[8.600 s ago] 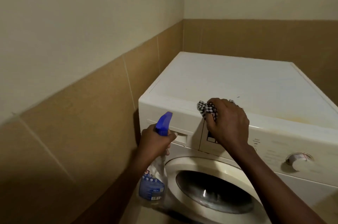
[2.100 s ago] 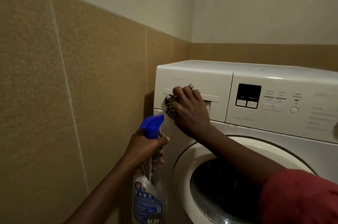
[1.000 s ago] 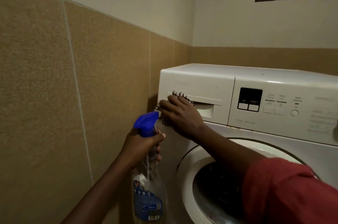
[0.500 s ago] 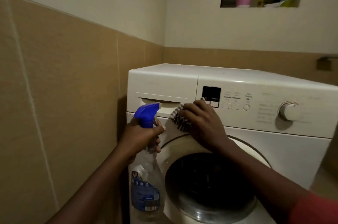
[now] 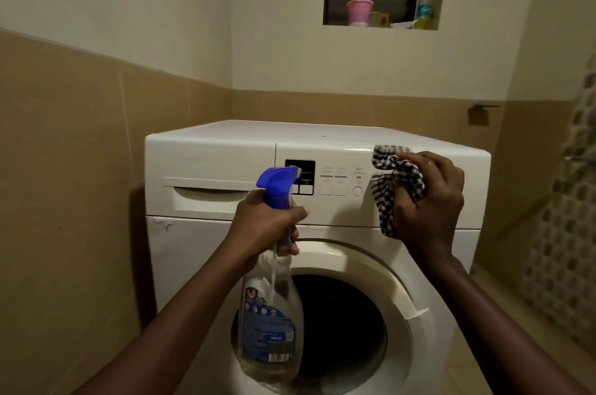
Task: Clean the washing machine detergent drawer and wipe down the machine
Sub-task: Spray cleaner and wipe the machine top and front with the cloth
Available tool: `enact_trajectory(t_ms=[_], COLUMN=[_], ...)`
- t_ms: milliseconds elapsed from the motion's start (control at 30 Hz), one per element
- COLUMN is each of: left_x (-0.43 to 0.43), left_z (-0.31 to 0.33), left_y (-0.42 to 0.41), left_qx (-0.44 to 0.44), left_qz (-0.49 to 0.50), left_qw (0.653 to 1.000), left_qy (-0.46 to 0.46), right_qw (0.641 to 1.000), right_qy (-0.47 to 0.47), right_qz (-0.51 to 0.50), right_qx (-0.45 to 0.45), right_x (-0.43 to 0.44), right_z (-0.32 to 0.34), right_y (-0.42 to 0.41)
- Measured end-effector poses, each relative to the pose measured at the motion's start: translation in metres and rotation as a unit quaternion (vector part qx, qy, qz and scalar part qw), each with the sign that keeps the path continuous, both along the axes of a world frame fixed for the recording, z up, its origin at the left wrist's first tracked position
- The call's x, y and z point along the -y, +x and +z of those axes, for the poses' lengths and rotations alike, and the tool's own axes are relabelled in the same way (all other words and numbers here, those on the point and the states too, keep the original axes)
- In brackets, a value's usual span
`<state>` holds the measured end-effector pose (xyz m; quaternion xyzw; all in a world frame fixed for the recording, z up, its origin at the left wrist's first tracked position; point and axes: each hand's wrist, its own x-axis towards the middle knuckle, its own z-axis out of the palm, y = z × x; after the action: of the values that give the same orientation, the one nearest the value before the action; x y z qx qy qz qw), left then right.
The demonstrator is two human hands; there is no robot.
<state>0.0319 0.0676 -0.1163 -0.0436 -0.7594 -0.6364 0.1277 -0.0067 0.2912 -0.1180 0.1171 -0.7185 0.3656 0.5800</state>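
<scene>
Washing machine (image 5: 258, 136): white front-loader, set in the corner against the tan tiled wall (image 5: 80, 169), straight ahead of you.

Detergent drawer (image 5: 206, 198): upper left of the machine's front, pushed in flush with the panel. Both your grips are to its right and apart from it.

Control panel: to the right of the drawer, with a dark display (image 5: 303, 180) and a round button (image 5: 357, 191). The spray head covers the display's left edge from your viewpoint.

Round door (image 5: 338, 330): below the panel, dark inside. The bottle hangs in front of its left part.

Left grip (image 5: 267, 227): your fingers are curled round the neck of the spray bottle (image 5: 269, 323), which you hold upright in front of the machine. The bottle has a clear body, a blue label and a blue trigger head (image 5: 275, 185).

Right grip (image 5: 432, 201): your fingers are clenched on a bunched black-and-white checked cloth (image 5: 393, 188) at the right end of the control panel. The top of the cloth reaches the panel's upper edge, and a tail hangs below its lower edge. Whether the cloth presses on the panel cannot be told.

Window recess, high on the back wall: a pink pot (image 5: 359, 11) and a small bottle (image 5: 423, 9) stand on its ledge.
</scene>
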Motion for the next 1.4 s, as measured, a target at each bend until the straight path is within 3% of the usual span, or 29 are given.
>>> enact_trajectory(t_ms=[300,533,667,833,1000,1100,1200,1400], left_x=[-0.038,-0.043,-0.024,0.002,0.011,0.014,0.024,0.031], left_z=[0.020,0.014,0.006,-0.004,-0.012,-0.012,-0.009,-0.013], left_y=[-0.019,-0.028,-0.030,-0.024,-0.023,-0.021,-0.017,-0.006], left_qx=[-0.010,-0.004,-0.003,-0.002,-0.013,-0.004,-0.003,-0.007], left_qz=[-0.034,0.003,0.039,0.062,0.086,0.076,0.074,0.072], left_qw=[0.999,1.000,0.998,0.997,0.996,0.996,0.995,0.996], left_qy=[-0.036,0.031,0.039,0.045,0.034,0.055,0.067,0.056], right_qw=[1.000,0.999,0.998,0.981,0.940,0.922,0.929,0.976], right_qy=[-0.028,-0.025,0.053,0.167,0.339,0.387,0.368,0.214], right_qz=[-0.008,-0.010,0.007,-0.084,-0.019,0.018,0.011,0.024], right_qx=[-0.006,-0.017,0.039,0.057,0.005,-0.016,-0.035,-0.039], right_x=[-0.026,-0.034,-0.011,0.048,0.085,0.069,0.060,0.096], right_z=[0.003,0.006,-0.001,0.005,-0.012,-0.046,-0.046,0.012], right_y=[-0.001,-0.006,-0.028,-0.049,-0.052,-0.055,-0.060,-0.060])
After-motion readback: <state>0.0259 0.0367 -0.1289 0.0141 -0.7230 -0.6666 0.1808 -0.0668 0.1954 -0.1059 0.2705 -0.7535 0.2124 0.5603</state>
